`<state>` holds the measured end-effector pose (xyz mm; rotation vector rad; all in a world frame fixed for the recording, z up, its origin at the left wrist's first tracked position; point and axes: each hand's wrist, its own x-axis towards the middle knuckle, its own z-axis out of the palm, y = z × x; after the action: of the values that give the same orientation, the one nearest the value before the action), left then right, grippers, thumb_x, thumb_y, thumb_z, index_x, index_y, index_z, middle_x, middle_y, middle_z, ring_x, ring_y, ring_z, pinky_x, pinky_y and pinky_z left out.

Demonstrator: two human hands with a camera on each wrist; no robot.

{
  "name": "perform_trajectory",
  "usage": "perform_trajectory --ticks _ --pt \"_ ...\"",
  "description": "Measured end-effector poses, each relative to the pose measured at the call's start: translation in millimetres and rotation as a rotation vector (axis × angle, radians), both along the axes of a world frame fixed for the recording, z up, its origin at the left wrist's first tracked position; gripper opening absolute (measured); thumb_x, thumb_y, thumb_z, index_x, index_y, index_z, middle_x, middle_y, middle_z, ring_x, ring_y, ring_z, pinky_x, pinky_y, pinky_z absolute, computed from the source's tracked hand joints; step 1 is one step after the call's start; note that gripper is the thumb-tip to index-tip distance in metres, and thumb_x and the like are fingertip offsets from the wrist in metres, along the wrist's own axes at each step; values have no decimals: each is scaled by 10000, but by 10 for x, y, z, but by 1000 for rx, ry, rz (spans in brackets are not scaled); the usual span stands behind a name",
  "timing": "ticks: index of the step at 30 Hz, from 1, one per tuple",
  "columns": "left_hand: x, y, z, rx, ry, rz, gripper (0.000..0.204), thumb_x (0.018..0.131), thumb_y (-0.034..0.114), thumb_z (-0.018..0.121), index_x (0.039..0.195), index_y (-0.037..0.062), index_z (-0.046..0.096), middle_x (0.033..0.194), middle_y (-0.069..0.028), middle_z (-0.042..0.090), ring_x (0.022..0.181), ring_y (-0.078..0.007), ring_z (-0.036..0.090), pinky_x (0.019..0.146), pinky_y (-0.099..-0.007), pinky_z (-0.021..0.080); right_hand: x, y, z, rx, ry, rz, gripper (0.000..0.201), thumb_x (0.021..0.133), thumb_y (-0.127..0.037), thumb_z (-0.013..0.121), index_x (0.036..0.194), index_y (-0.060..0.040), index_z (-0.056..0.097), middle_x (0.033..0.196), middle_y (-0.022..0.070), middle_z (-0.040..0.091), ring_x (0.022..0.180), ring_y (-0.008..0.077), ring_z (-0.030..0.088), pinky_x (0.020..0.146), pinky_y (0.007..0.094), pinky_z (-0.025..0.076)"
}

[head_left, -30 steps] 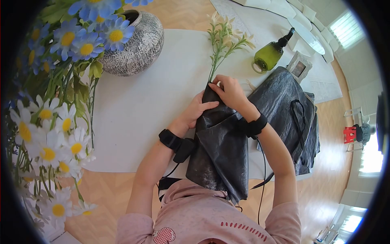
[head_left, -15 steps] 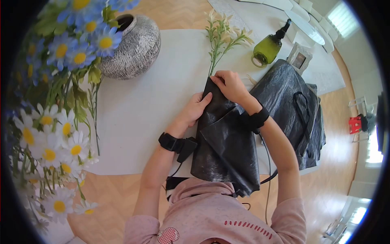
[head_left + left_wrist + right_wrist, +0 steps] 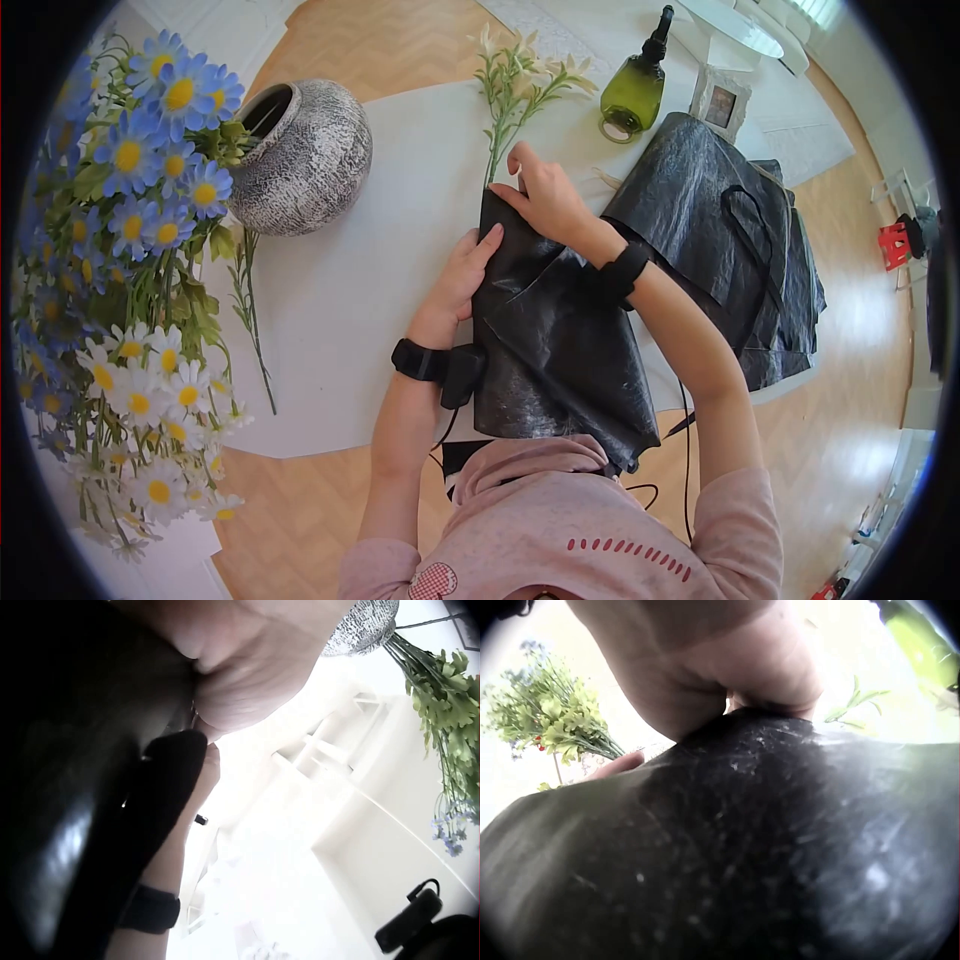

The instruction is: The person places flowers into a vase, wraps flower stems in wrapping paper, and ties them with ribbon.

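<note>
A sprig with cream blossoms (image 3: 520, 80) lies with its stems running into the top of a folded black leather-like sheet (image 3: 560, 330). My left hand (image 3: 465, 270) grips the sheet's left edge, thumb on top and the other fingers mostly hidden beneath. At the top edge, by the stems, my right hand (image 3: 550, 200) holds the sheet with its thumb at the corner; its index finger is bent and raised. In the right wrist view the sheet (image 3: 727, 847) spreads below the right hand (image 3: 712, 667). The left wrist view shows the left hand (image 3: 247, 660) against the dark sheet.
A speckled grey round vase (image 3: 310, 165) stands left on the white table (image 3: 330, 370). Blue (image 3: 150, 150) and white daisies (image 3: 150, 400) fill the left side. To the right are a green bottle (image 3: 632, 95), a small frame (image 3: 718, 105) and more black material with a strap (image 3: 720, 240).
My left thumb, stretched across the sheet earlier, now lies nearer its left edge. The right index finger has lifted away from the thumb. The head view has shifted, and the sheet's lower end spreads wider.
</note>
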<state>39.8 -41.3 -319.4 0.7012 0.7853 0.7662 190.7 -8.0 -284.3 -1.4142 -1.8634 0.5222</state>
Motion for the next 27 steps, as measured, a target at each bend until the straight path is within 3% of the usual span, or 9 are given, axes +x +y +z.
perform_trajectory --ticks 7,9,10,15,18,21,22,25,27 --pt "15 20 72 -89 -173 3 345 870 273 451 1036 -30 466 927 -107 573 773 -166 581 674 -285 488 -5 -134 0 65 -122 -58 245 741 -131 579 881 -18 413 653 185 537 645 370 528 576 425 405" --pt "-23 19 91 -135 -241 32 336 874 275 439 1024 -23 481 914 -106 582 763 -172 587 677 -288 491 11 -282 167 431 -249 -35 234 730 -122 571 896 -29 435 716 168 527 709 333 524 636 405 406" --pt "-50 30 91 -158 -230 32 328 874 272 434 1014 -18 491 910 -106 585 760 -176 591 681 -294 494 1 -402 279 433 -252 -20 234 730 -122 571 896 -29 435 716 168 527 709 333 524 636 405 406" --pt "-65 75 51 -134 -235 -23 324 868 276 440 1001 -12 504 906 -104 588 761 -182 594 689 -312 497 -60 -924 458 -152 -58 639 198 772 -217 548 796 -26 500 688 133 554 708 300 545 647 390 413" --pt "-78 79 33 -163 -274 -8 340 855 290 465 1002 -14 505 917 -100 587 768 -186 593 687 -317 498 49 -1014 549 -364 -427 681 217 796 -239 531 771 -24 521 606 135 546 629 309 548 587 384 412" --pt "-190 34 183 -139 -273 10 343 856 292 466 1006 -15 503 919 -99 586 768 -179 594 682 -306 498 289 -1049 540 -347 -699 686 251 802 -256 523 733 -15 539 569 158 539 604 335 542 573 398 415" --pt "-219 10 259 -134 -273 10 343 856 292 466 1006 -15 503 919 -99 586 768 -179 594 682 -306 498 314 -1046 587 -499 -747 689 258 807 -262 518 802 -8 560 690 154 576 693 319 557 616 378 427" --pt "-303 -123 518 -7 -239 19 351 861 297 460 1018 -15 495 916 -96 586 766 -168 594 679 -297 498 404 -1156 498 -348 -486 756 284 808 -273 517 874 -2 569 855 144 578 843 281 543 733 354 410" --pt "-343 -211 690 33 -214 48 398 876 314 412 1077 -23 478 1012 -137 567 887 -227 576 805 -361 463 284 -1221 786 -443 -568 681 269 778 -235 554 926 -10 569 978 113 541 986 231 482 844 371 348"
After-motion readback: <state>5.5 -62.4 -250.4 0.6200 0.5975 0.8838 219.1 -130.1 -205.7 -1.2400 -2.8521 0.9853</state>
